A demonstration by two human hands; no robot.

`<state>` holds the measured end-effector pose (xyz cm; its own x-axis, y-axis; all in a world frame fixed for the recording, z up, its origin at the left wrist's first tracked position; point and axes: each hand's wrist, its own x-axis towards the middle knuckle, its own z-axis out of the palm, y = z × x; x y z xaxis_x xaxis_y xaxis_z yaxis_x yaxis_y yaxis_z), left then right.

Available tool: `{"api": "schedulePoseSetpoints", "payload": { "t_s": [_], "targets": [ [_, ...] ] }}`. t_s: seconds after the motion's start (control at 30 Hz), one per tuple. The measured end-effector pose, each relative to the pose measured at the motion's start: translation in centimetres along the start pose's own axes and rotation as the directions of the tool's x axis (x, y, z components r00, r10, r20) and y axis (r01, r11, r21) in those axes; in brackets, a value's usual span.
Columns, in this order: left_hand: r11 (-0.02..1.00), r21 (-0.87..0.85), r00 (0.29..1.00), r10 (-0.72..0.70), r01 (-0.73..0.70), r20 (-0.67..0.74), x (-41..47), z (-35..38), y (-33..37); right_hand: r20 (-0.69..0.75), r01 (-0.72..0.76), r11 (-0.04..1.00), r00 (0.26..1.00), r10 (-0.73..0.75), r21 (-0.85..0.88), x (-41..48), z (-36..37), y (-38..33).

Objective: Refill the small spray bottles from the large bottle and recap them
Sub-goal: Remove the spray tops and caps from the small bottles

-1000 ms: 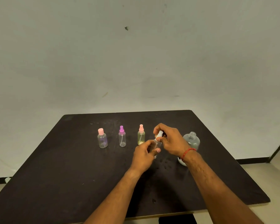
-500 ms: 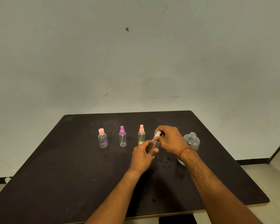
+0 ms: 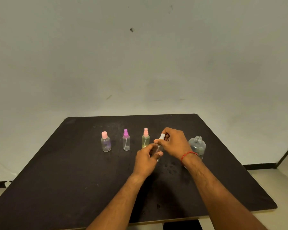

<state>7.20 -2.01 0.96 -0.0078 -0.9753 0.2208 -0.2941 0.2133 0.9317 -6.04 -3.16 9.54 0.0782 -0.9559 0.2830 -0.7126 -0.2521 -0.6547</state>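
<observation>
Left grip [image 3: 146, 161] tight around small clear bottle [image 3: 157, 148]; right grip [image 3: 173, 143] tight on its white cap [image 3: 162, 136]

The table [image 3: 56, 188] is matt black. From the left stand a pink-capped bottle [image 3: 106, 143] tinted purple, a purple-topped bottle [image 3: 126, 142] of clear plastic, and a pink-topped bottle [image 3: 145, 140] in yellow-green. The spray cap [image 3: 162, 136] in my right hand [image 3: 175, 143] is white. The small bottle [image 3: 157, 148] in my left hand [image 3: 145, 161] and the large bottle [image 3: 197, 146] are both clear. A red thread [image 3: 188, 154] circles my right wrist.

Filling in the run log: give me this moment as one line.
step: recapping | left hand: holds clear small bottle | right hand: pinches white spray cap | large bottle: uncapped, upright
</observation>
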Motion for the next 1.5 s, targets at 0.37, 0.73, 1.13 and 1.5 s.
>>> {"api": "schedulePoseSetpoints", "payload": {
  "t_s": [0.37, 0.73, 1.13, 1.5],
  "targets": [
    [1.000, 0.019, 1.000, 0.016, -0.016, 0.010, 0.3, -0.5, -0.3, 0.155, 0.096, 0.966, 0.979, -0.136, 0.242, -0.1, -0.7, -0.1],
    [0.998, 0.046, 0.999, 0.040, -0.040, 0.000, 0.3, -0.7, 0.6, 0.112, 0.048, 0.990, 0.992, -0.064, 0.133, 0.2, -0.7, -0.6],
    [0.999, 0.044, 1.000, 0.028, -0.027, -0.007, 0.2, -0.9, 0.6, 0.065, 0.024, 0.996, 0.997, -0.030, 0.086, -0.1, -0.7, -0.7],
    [0.998, 0.055, 0.999, 0.036, -0.035, -0.007, 0.0, -0.6, 0.5, 0.030, -0.039, 0.999, 0.999, 0.039, -0.002, -0.4, -0.8, -1.1]
  ]
}}
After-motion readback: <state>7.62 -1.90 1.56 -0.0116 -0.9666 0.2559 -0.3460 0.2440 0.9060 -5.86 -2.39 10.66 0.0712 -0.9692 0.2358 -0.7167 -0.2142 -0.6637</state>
